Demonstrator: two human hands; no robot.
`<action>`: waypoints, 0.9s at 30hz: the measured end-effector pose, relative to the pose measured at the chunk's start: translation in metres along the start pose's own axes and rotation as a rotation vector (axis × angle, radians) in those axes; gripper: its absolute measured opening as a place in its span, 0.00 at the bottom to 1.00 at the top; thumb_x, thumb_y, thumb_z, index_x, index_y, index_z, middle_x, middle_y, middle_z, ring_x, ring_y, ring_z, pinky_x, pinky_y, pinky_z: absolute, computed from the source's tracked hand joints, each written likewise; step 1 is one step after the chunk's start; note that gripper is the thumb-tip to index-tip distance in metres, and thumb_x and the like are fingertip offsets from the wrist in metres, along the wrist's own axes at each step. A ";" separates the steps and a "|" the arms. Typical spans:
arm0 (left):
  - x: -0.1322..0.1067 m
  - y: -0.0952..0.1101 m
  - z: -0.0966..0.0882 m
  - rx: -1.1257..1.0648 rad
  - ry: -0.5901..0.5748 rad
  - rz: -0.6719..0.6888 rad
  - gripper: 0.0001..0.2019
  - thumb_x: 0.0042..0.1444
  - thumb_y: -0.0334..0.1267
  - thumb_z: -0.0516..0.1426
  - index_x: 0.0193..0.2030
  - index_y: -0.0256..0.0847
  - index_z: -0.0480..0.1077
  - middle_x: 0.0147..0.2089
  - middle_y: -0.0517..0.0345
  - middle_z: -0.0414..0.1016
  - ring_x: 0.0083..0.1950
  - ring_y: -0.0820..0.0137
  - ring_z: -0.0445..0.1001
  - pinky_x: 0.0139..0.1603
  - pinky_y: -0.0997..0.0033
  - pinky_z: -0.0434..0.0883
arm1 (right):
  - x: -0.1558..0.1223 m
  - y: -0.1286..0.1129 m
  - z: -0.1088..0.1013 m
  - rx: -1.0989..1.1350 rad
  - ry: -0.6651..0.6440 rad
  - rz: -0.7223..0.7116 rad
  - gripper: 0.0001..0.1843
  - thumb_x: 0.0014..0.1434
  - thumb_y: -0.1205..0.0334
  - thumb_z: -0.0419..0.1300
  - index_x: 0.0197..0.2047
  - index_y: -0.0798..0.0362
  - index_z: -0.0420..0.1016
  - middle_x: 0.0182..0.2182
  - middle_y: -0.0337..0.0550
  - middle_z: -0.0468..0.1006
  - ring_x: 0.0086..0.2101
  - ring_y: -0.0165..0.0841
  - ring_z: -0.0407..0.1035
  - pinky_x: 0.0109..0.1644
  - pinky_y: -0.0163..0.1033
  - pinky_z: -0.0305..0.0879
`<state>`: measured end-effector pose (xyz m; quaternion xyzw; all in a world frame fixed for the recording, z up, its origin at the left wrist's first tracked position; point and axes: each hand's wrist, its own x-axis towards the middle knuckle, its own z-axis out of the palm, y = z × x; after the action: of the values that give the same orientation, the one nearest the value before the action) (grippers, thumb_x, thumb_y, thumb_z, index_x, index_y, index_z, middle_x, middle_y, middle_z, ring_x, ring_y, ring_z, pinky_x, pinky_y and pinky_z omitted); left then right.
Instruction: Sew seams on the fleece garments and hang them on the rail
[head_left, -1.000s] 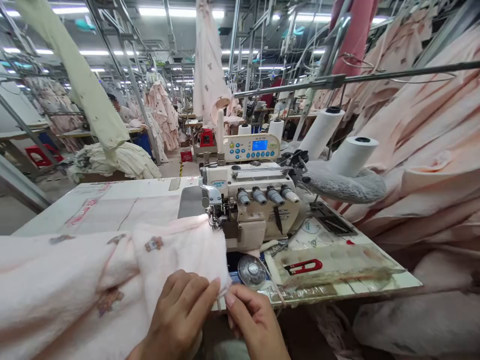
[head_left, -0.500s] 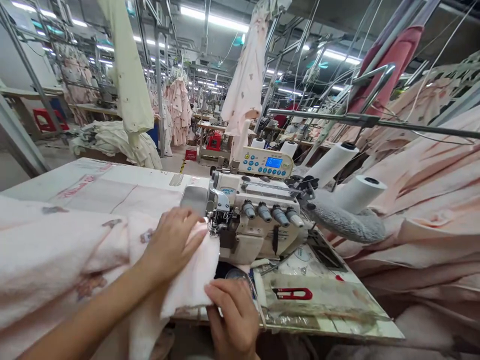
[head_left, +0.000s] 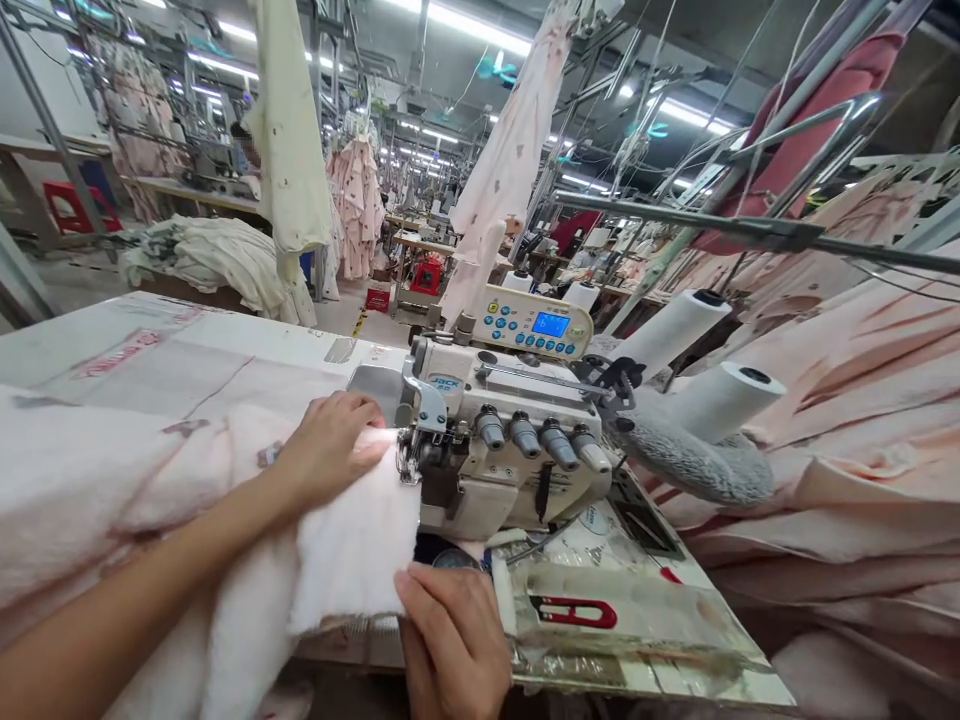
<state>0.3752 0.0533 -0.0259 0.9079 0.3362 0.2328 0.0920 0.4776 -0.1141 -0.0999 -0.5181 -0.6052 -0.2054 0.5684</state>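
Note:
A pale pink fleece garment (head_left: 135, 500) with small printed patches lies across the white sewing table (head_left: 187, 350). My left hand (head_left: 330, 447) rests flat on the fabric, fingers stretched toward the presser foot (head_left: 411, 462) of the cream overlock sewing machine (head_left: 510, 440). My right hand (head_left: 454, 640) is closed, pinching the near edge of the fabric just in front of the machine. The fabric's leading edge sits at the presser foot.
Red thread snips (head_left: 574, 612) lie under a clear plastic sheet right of the machine. White thread cones (head_left: 675, 330) stand behind a grey fuzzy piece (head_left: 690, 465). Pink fabric (head_left: 862, 420) is heaped at right. Garments hang overhead; cream cloth (head_left: 217, 262) is piled at back left.
My left hand went from pinching the fabric's near edge to lying flat by the presser foot. The right hand stayed at the near edge. The view tilted slightly.

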 end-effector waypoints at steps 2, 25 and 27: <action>0.005 -0.004 0.002 0.019 0.011 0.004 0.06 0.53 0.37 0.52 0.38 0.41 0.66 0.44 0.54 0.70 0.47 0.62 0.66 0.49 0.58 0.61 | 0.007 0.002 0.000 -0.006 -0.034 -0.010 0.12 0.56 0.75 0.56 0.41 0.53 0.74 0.30 0.47 0.78 0.28 0.34 0.69 0.29 0.39 0.62; 0.079 -0.041 0.012 0.100 -0.025 -0.117 0.12 0.55 0.40 0.51 0.42 0.39 0.69 0.47 0.49 0.69 0.51 0.58 0.65 0.50 0.60 0.64 | 0.042 0.010 0.001 -0.261 -0.182 0.106 0.07 0.63 0.69 0.51 0.39 0.55 0.71 0.34 0.45 0.75 0.34 0.34 0.64 0.39 0.40 0.56; 0.089 -0.043 0.013 0.113 -0.047 -0.157 0.14 0.56 0.40 0.51 0.46 0.39 0.68 0.51 0.48 0.68 0.54 0.59 0.64 0.52 0.60 0.63 | 0.035 0.001 -0.001 -0.228 -0.186 0.107 0.07 0.63 0.68 0.52 0.41 0.56 0.71 0.35 0.46 0.74 0.35 0.34 0.64 0.39 0.40 0.57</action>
<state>0.4163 0.1435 -0.0192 0.8878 0.4165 0.1843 0.0663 0.4855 -0.1003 -0.0687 -0.6277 -0.5996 -0.1934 0.4572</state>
